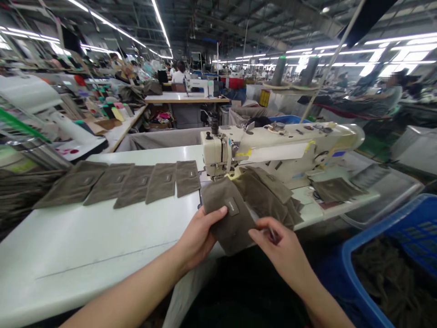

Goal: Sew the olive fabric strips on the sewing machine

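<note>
My left hand (196, 237) grips the near left edge of an olive-brown fabric piece (227, 216) with a small label, thumb on top, at the front edge of the white sewing table (102, 246). My right hand (278, 248) is just right of the piece, fingers curled as in a pinch near its lower right corner; what they hold is hidden. The piece lies in front of the cream sewing machine (280, 148). More olive pieces (269, 193) are heaped under the machine's arm.
A row of several overlapping olive pieces (116, 182) lies across the table to the left. A stack of the same fabric (20, 193) sits at far left. A blue crate (396, 259) with dark fabric stands at lower right. Other people work at stations behind.
</note>
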`<state>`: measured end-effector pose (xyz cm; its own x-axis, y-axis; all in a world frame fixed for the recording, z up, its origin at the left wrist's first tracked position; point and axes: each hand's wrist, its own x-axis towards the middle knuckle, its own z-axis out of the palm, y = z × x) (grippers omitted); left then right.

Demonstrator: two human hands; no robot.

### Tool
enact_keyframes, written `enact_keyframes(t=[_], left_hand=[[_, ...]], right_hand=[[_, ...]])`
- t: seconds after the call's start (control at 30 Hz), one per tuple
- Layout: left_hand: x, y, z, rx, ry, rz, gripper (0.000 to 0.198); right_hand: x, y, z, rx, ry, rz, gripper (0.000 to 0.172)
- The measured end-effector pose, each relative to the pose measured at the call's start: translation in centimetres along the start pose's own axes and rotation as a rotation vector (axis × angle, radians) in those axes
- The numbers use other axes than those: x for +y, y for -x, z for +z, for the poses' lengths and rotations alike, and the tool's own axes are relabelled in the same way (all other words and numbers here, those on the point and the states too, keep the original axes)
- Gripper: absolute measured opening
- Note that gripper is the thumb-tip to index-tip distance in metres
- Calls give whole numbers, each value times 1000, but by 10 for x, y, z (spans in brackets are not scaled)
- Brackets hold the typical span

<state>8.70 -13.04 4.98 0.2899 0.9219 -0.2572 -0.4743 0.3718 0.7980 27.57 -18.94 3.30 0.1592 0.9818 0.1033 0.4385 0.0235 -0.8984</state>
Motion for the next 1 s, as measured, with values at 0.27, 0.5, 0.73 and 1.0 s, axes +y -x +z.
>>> enact_keyframes(t=[0.27,0.5,0.73,1.0], left_hand=[[48,-39,-58,108,-417,6,43],[64,-65,-70,4,-835,-14,34],[59,-103,-78,-8,-1313,424,21],[74,-93,-111,86,-1367,319,24]], right_hand=[[23,9,33,-91,-78,99,33],[33,11,41,-85,-134,61,32],[23,2,67,-5,-90,16,29],[12,-13,91,-85,-72,-97,14]])
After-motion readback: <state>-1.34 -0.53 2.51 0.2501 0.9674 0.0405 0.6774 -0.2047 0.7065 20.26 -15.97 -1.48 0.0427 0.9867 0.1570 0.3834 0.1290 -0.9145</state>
